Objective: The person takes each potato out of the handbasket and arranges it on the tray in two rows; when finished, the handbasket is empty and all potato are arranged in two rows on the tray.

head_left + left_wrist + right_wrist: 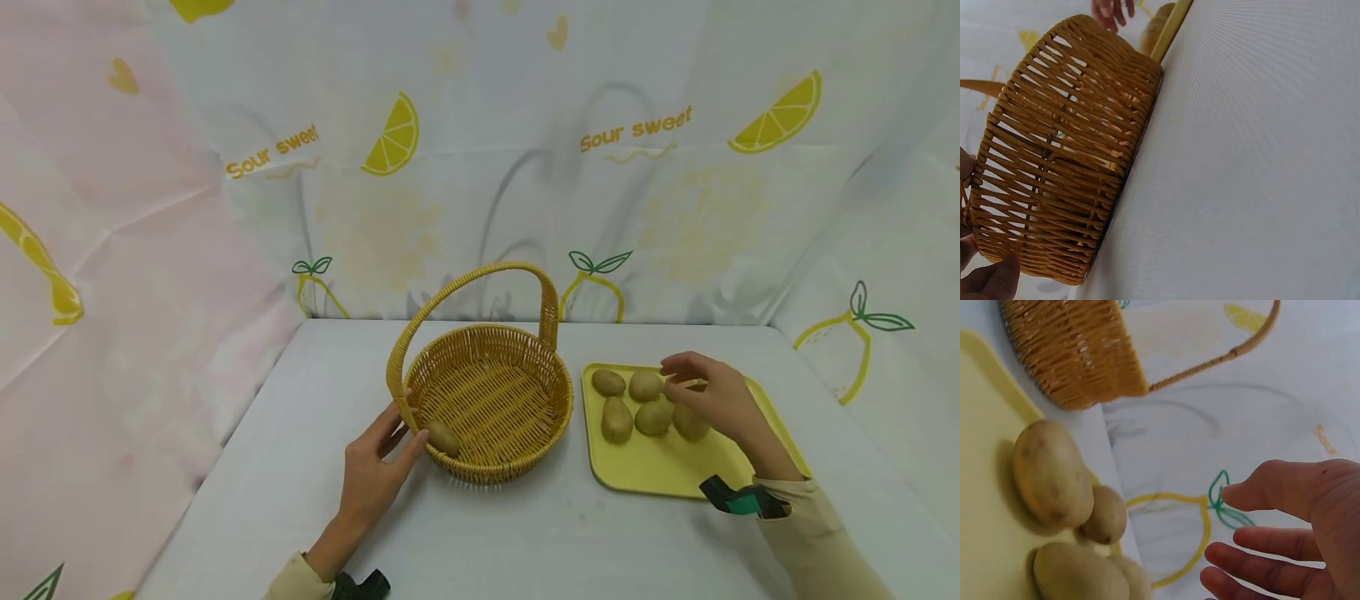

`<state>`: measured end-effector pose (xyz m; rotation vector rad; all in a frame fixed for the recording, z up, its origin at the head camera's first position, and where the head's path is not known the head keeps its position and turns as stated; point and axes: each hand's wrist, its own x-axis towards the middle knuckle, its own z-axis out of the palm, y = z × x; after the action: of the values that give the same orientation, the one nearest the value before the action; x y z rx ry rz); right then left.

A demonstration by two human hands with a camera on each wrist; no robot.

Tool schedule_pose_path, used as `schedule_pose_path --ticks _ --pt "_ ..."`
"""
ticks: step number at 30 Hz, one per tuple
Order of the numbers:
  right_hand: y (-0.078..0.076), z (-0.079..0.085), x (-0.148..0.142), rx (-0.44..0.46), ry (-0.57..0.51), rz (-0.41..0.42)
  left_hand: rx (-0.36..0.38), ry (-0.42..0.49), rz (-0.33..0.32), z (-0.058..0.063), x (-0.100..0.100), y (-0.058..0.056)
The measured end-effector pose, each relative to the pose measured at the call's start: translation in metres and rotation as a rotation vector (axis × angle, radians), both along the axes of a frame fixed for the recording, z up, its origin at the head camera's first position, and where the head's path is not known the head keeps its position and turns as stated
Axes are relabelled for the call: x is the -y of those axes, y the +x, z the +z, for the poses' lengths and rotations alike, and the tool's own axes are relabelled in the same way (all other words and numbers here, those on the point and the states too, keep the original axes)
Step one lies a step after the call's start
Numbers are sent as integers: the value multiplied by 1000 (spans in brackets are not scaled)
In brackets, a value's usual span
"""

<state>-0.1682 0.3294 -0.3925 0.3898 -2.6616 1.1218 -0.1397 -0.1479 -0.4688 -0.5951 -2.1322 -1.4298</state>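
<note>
A woven wicker basket (pixel 491 400) with a tall arched handle stands on the table, and one potato (pixel 442 437) lies inside it by the near left rim. My left hand (pixel 375 467) grips the basket's left side at the foot of the handle; fingertips (pixel 1000 275) show against its outer wall. Several potatoes (pixel 617 419) lie on a yellow tray (pixel 637 475) to the right. Over the back of those potatoes hovers my right hand (pixel 708 392), its fingers (pixel 1260 565) loosely bent and apart from the thumb. Nothing is in its grasp.
A white table (pixel 517 542) carries the basket and the tray, which stand side by side with a narrow gap. Behind and at both sides hangs a pale cloth (pixel 480 208) printed with lemons. The basket's handle (pixel 480 271) arches high above its rim.
</note>
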Motion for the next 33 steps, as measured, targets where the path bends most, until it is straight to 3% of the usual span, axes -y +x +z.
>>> schedule_pose_path --ticks 7,14,33 --pt "-12 18 40 -34 -68 145 -15 16 1 -2 -1 0" --pt "-25 29 72 15 -89 232 -4 12 -2 -1 -1 1" --pt "-50 37 127 14 -64 420 -13 -11 17 2 -1 0"
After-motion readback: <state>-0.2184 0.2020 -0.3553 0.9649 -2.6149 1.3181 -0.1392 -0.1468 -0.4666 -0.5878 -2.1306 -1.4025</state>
